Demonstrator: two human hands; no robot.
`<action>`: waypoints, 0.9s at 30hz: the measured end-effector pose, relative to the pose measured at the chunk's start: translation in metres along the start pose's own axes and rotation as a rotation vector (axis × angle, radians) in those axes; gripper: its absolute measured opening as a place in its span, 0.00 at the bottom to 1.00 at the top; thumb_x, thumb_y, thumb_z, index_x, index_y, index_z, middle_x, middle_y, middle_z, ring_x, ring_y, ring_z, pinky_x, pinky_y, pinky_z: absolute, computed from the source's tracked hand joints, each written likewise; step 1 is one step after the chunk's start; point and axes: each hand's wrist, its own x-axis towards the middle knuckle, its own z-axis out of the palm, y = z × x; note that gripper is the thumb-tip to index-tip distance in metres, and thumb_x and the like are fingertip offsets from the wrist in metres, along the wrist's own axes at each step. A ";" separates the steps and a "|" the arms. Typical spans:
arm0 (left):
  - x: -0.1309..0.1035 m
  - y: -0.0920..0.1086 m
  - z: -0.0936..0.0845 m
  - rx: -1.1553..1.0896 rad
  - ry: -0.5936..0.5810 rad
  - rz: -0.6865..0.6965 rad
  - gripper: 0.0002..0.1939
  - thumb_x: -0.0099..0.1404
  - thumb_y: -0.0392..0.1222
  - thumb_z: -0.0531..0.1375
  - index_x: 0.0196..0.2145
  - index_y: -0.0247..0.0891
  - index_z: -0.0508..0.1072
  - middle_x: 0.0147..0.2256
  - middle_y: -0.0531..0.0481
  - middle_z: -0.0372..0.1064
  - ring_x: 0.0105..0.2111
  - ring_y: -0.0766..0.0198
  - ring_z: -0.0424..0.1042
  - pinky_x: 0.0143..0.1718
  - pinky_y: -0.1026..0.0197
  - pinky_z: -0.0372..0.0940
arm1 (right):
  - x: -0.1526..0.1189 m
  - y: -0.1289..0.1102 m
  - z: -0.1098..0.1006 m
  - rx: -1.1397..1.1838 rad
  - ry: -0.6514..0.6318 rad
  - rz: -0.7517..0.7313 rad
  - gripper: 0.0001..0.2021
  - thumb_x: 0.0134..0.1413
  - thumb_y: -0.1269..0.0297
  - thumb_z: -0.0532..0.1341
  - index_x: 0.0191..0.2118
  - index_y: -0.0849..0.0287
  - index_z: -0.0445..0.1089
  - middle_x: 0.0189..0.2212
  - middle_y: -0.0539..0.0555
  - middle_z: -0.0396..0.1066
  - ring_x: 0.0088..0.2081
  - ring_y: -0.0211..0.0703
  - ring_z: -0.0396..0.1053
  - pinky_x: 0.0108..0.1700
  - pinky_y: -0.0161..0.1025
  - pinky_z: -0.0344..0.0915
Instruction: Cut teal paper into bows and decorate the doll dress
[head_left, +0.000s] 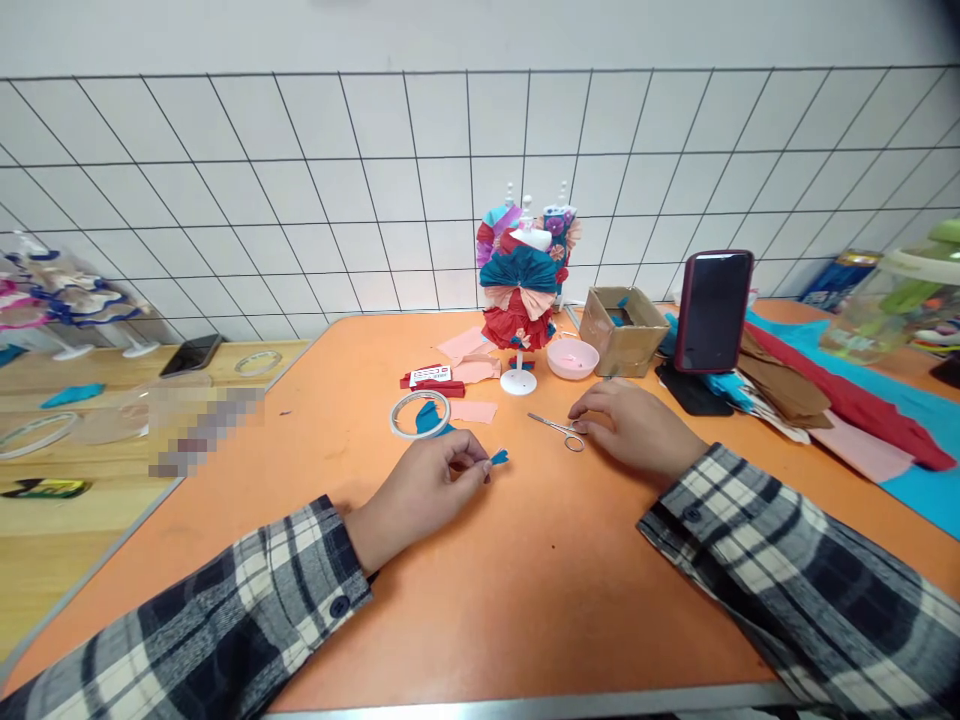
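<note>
My left hand (433, 482) is closed in a pinch on a small piece of blue crepe paper (499, 457), held just above the orange table. Metal scissors (553, 426) lie flat with their blades pointing left. My right hand (634, 428) has its curved fingertips on one handle ring of them; the other ring shows free. Beyond my left hand lie a roll of double-sided tape (392, 420) and a dark blue paper scrap (429, 420). A small dress form (517, 290) on a white stand wears blue, peach and red pleated paper.
Behind the scissors stand a pink bowl (573, 360) and a cardboard box (626, 335). A phone (714, 312) is propped upright at right, near coloured paper sheets (847, 395). Peach paper (474, 370) and a red strip with a white label (431, 377) lie left of the stand.
</note>
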 end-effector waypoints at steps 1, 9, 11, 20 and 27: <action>0.000 0.000 0.000 0.009 0.002 0.010 0.06 0.62 0.39 0.55 0.29 0.36 0.71 0.27 0.52 0.71 0.27 0.66 0.69 0.28 0.65 0.63 | 0.000 0.000 0.001 -0.009 -0.023 -0.013 0.11 0.58 0.65 0.56 0.41 0.57 0.75 0.40 0.54 0.75 0.45 0.46 0.66 0.48 0.41 0.59; -0.002 0.001 0.001 0.070 0.036 0.079 0.04 0.61 0.36 0.55 0.29 0.36 0.69 0.26 0.54 0.69 0.25 0.68 0.65 0.26 0.67 0.60 | 0.003 -0.003 0.008 -0.083 -0.094 0.095 0.10 0.60 0.65 0.55 0.38 0.57 0.75 0.37 0.53 0.74 0.39 0.44 0.69 0.35 0.37 0.57; -0.002 0.001 0.001 0.076 0.023 0.090 0.04 0.61 0.35 0.55 0.29 0.36 0.69 0.26 0.54 0.69 0.25 0.68 0.65 0.25 0.67 0.60 | 0.004 -0.006 0.009 -0.097 -0.094 0.134 0.10 0.59 0.65 0.55 0.37 0.58 0.75 0.37 0.54 0.74 0.38 0.44 0.69 0.33 0.37 0.56; -0.008 0.007 0.006 0.120 -0.065 0.309 0.06 0.65 0.35 0.54 0.37 0.39 0.71 0.43 0.47 0.75 0.45 0.61 0.72 0.47 0.55 0.66 | 0.003 -0.023 0.021 -0.118 -0.108 0.131 0.10 0.63 0.69 0.51 0.39 0.60 0.69 0.37 0.56 0.70 0.36 0.43 0.68 0.33 0.37 0.54; -0.004 0.010 0.017 0.233 -0.166 0.460 0.06 0.65 0.34 0.55 0.37 0.39 0.71 0.51 0.44 0.71 0.56 0.58 0.66 0.55 0.53 0.63 | 0.006 -0.036 0.023 0.246 -0.082 0.107 0.07 0.60 0.66 0.55 0.36 0.58 0.71 0.35 0.52 0.74 0.37 0.40 0.68 0.36 0.35 0.57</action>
